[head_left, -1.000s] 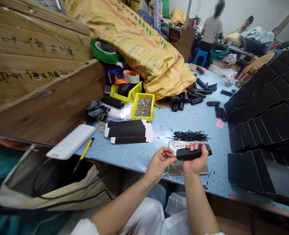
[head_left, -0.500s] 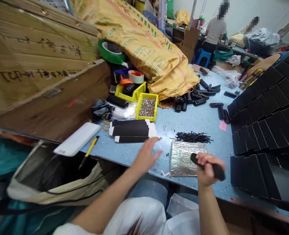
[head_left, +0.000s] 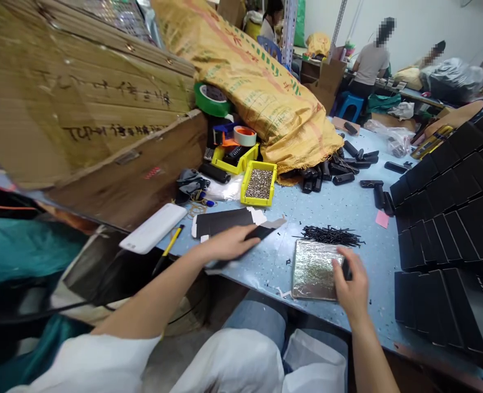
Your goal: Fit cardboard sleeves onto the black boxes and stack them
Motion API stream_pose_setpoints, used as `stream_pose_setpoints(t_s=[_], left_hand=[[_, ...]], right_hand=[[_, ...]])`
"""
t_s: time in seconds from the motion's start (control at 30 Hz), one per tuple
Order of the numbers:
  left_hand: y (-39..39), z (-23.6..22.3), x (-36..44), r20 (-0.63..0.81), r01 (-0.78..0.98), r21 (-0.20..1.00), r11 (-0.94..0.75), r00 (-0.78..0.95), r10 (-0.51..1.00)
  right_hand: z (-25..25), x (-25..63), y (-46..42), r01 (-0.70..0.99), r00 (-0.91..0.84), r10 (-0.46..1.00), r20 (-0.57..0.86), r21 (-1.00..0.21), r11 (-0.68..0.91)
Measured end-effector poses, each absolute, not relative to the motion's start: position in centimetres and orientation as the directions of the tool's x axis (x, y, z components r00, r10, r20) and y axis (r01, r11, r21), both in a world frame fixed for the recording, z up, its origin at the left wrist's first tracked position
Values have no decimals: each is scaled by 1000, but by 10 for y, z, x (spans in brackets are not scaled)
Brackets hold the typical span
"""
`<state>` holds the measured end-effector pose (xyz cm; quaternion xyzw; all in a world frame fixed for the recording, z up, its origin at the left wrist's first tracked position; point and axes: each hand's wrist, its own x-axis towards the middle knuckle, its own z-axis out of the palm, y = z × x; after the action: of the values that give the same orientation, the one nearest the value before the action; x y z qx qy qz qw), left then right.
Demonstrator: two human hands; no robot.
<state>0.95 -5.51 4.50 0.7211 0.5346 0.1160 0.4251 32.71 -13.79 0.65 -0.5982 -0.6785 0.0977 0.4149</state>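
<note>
My left hand (head_left: 233, 243) is closed on a flat, unfolded-looking black carton (head_left: 266, 228), its pale end sticking out past my fingers. Beneath and behind that hand lie more flat black cartons (head_left: 220, 219) with white end flaps. My right hand (head_left: 352, 281) is curled at the right edge of a silvery foil-covered plate (head_left: 314, 270). Between its thumb and fingers sits an elongated black object (head_left: 347, 268), mostly hidden by the hand. Just beyond the plate is a heap of thin black screws or pins (head_left: 331, 235).
Stacked black boxes (head_left: 441, 218) wall the right side. Yellow bins (head_left: 258, 184), one full of small metal pieces, stand at the back, near a yellow woven sack (head_left: 282, 103) and black cases (head_left: 343, 178). A white phone-like slab (head_left: 153, 228) and yellow pen (head_left: 170, 248) lie left.
My left hand, open before, has taken hold of a flat carton from the stack. My right hand has lowered the black object to the plate's right edge. The camera view has shifted.
</note>
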Motion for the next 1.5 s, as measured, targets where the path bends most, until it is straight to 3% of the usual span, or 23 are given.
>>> stream_pose_setpoints(t_s=[0.07,0.17,0.27,0.37,0.47,0.53,0.63,0.8,0.9,1.0,1.07,1.13,1.2,1.23,1.27,1.33,1.4,1.43,1.5], left_hand=[[-81,49,38,-324,370,921,120,559,763],[-115,36,70,-304,90,944,318,611,731],[-130,15,74,-263,-19,933,360,649,714],[-134,8,62,-276,167,961,220,568,776],[-133,20,56,-155,336,941,-40,532,832],[-132,29,59,-18,312,923,-227,623,782],[-134,36,74,35,280,917,-283,652,757],[-135,33,96,-128,319,947,-24,446,886],[-132,34,103,-164,359,933,-18,471,867],[-129,33,104,-174,326,945,7,487,856],[-126,29,98,-204,239,965,107,430,880],[-123,25,86,-294,48,954,297,363,884],[-117,19,73,-397,-205,845,493,377,837],[-114,16,68,-436,-320,764,560,384,814],[-110,12,65,-477,-419,681,601,369,798],[-104,6,69,-583,-579,538,613,269,767],[-101,2,84,-679,-696,436,571,162,716],[-101,1,94,-708,-731,399,554,139,692],[-106,3,113,-729,-766,349,540,140,670]], right_hand=[[23,292,-137,646,-144,841,522,-594,479],[37,258,-133,650,-219,754,620,-483,586],[42,263,-136,602,-307,766,565,-508,616],[39,280,-143,532,-434,825,362,-636,559],[26,284,-145,355,-244,921,303,-856,376],[15,278,-143,102,-93,978,188,-975,197],[6,270,-139,-84,-143,989,24,-996,12],[20,269,-141,71,-257,953,164,-980,187],[25,262,-148,113,-165,971,174,-975,193],[21,269,-154,248,-214,923,320,-896,368],[17,294,-155,418,-335,880,338,-783,460],[14,333,-155,666,-387,887,254,-588,459],[11,375,-156,842,-382,911,154,-350,411],[11,391,-157,866,-395,912,109,-287,409],[11,403,-158,859,-413,907,81,-297,417],[14,406,-161,759,-372,918,135,-526,385],[19,387,-161,477,-165,949,270,-820,316],[22,371,-160,302,-27,950,310,-904,303],[28,335,-154,81,191,915,357,-934,348]])
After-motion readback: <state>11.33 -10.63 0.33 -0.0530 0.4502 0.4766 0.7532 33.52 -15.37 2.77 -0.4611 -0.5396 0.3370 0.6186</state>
